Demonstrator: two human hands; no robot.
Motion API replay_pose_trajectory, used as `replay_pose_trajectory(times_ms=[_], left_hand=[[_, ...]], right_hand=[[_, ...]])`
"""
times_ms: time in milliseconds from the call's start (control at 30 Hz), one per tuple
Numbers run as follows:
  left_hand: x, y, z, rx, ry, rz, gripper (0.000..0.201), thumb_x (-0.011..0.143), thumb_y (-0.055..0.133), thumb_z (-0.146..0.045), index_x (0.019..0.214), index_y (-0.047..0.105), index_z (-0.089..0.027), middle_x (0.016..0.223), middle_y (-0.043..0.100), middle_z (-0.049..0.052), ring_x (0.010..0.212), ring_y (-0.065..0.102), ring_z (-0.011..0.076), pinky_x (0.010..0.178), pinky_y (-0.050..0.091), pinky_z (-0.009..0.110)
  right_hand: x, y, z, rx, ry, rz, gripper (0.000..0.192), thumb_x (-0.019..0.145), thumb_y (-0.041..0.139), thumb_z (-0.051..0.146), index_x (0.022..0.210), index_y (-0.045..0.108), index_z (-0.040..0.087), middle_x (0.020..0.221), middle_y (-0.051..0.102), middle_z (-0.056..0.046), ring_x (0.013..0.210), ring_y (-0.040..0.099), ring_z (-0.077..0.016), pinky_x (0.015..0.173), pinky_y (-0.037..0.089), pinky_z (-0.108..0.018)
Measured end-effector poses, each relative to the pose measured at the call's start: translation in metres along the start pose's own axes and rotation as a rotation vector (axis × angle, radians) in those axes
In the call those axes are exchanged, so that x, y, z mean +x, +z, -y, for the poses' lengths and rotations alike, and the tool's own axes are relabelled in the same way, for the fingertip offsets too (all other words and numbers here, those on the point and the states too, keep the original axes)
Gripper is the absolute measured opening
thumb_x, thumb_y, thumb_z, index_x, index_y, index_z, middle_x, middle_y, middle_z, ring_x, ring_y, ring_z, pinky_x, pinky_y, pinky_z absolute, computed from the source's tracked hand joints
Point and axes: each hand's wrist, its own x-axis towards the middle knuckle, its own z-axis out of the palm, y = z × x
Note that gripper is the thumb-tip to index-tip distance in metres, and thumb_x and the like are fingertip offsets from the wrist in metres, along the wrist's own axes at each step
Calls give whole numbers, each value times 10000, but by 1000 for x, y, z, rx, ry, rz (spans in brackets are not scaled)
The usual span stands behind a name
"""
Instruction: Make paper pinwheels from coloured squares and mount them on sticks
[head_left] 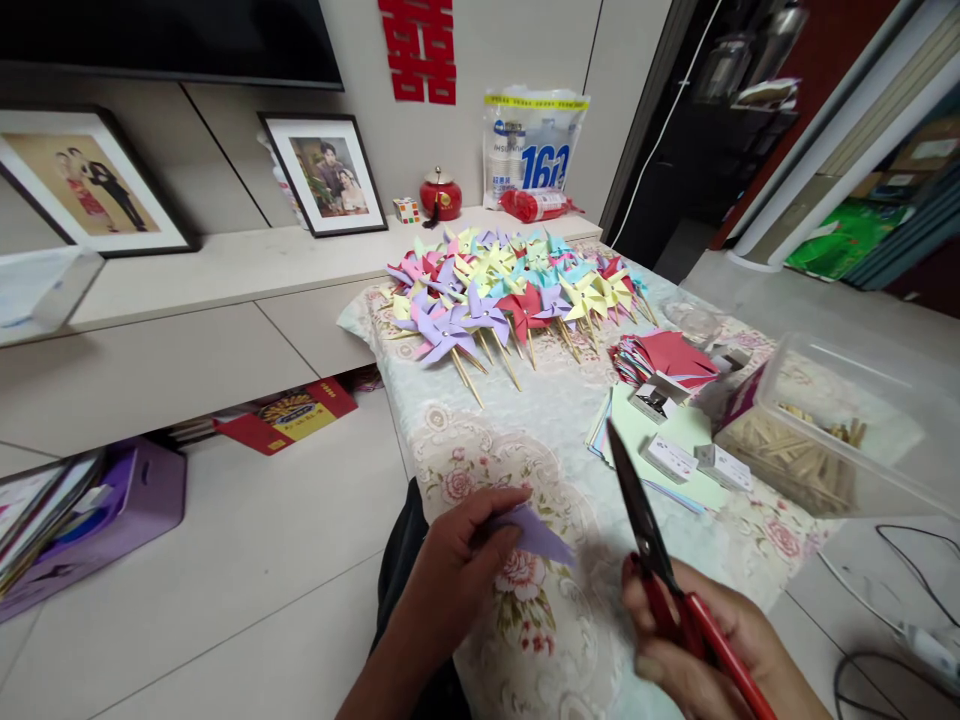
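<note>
The left hand (450,570) is pinching a small piece of purple paper (536,535) in a narrow grip, thumb on top and fingers beneath, so that most of the sheet is sticking out free to the right, towards the blades. The right hand (697,640) is wrapping its grip around the red handles of a pair of scissors (652,545), whose dark blades are lying shut together and pointing up and away, just right of the paper but not touching it. Holding the paper by one edge is probably leaving the rest clear for the blades.

Both hands are hovering over the near end of a counter (525,430) that is wearing a floral cloth.

Beyond the right grip, sheets of pale green paper (645,430) are lying flat with small boxes on them, and a stack of red folded pieces (664,358) is sitting farther out; they seem kept within reach.

To the right of the scissors, a clear plastic tub (825,440) is holding wooden sticks.

Well beyond both grips, at the far end, a heap of finished pinwheels (517,285) in purple, yellow, red and blue is resting with the sticks pointing back this way, seemingly set out of the working space.
</note>
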Motion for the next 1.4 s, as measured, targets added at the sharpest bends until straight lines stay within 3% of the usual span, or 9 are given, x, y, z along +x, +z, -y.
replay_pose_trajectory(times_ms=[167, 267, 400, 500, 667, 867, 1000, 1200, 1400], left_hand=[[-11, 22, -6, 186, 101, -76, 411, 770, 691, -241, 1179, 726, -251, 957, 751, 67, 873, 670, 256, 847, 489, 371], [-14, 29, -7, 204, 161, -69, 413, 778, 701, -251, 1190, 722, -275, 915, 755, 55, 831, 672, 245, 841, 487, 357], [-17, 30, -6, 148, 148, -60, 423, 749, 744, -255, 1170, 733, -298, 905, 756, 47, 813, 666, 237, 826, 485, 337], [-20, 24, -3, 43, 67, -8, 466, 710, 787, -312, 1173, 731, -290, 949, 749, 50, 832, 654, 239, 791, 489, 325], [-20, 16, 3, -396, -179, 99, 402, 908, 527, -542, 1078, 738, -245, 959, 738, 62, 840, 633, 214, 708, 496, 304], [-17, 32, 10, -497, -152, 355, 400, 816, 735, -399, 1187, 669, -262, 993, 733, 31, 865, 640, 180, 760, 495, 286], [-16, 40, 14, -549, -105, 277, 412, 774, 785, -354, 1154, 657, -260, 1037, 720, 37, 987, 653, 226, 898, 485, 364], [-15, 37, 16, -338, -83, 70, 424, 676, 848, -369, 1039, 689, -218, 962, 715, 63, 837, 639, 212, 790, 498, 356], [-10, 30, 11, -369, 74, 91, 192, 659, 850, -268, 711, 675, -209, 805, 656, 5, 829, 617, 185, 769, 487, 298]], right_hand=[[28, 25, 25, 130, -60, -297, 326, 758, 775, 464, 922, 674, 202, 881, 720, -57, 668, 636, -163, 583, 541, -238], [38, 37, 29, 185, -99, -378, 344, 781, 757, 468, 973, 674, 194, 903, 728, -66, 650, 633, -161, 602, 551, -268], [45, 42, 32, 273, -101, -311, 311, 770, 783, 417, 946, 663, 191, 712, 660, 1, 584, 584, -134, 548, 510, -241], [48, 37, 33, 365, -68, -275, 340, 717, 831, 372, 932, 648, 183, 809, 687, -8, 549, 573, -99, 512, 484, -214], [55, 25, 31, 418, -28, -164, 328, 755, 798, 359, 983, 652, 172, 787, 687, -3, 451, 530, -59, 428, 448, -184], [62, 24, 34, 385, -84, 12, 225, 800, 765, 321, 937, 664, 174, 843, 696, -15, 516, 567, -64, 454, 465, -168], [61, 30, 33, 391, -105, 25, 239, 800, 783, 310, 974, 667, 196, 906, 696, -16, 629, 612, -87, 549, 503, -184], [55, 39, 36, 372, -137, -101, 321, 740, 829, 351, 968, 652, 211, 828, 682, 2, 660, 599, -110, 615, 504, -215], [51, 40, 41, 273, -191, -180, 265, 759, 799, 372, 914, 662, 207, 751, 657, 6, 581, 540, -101, 545, 473, -210]])
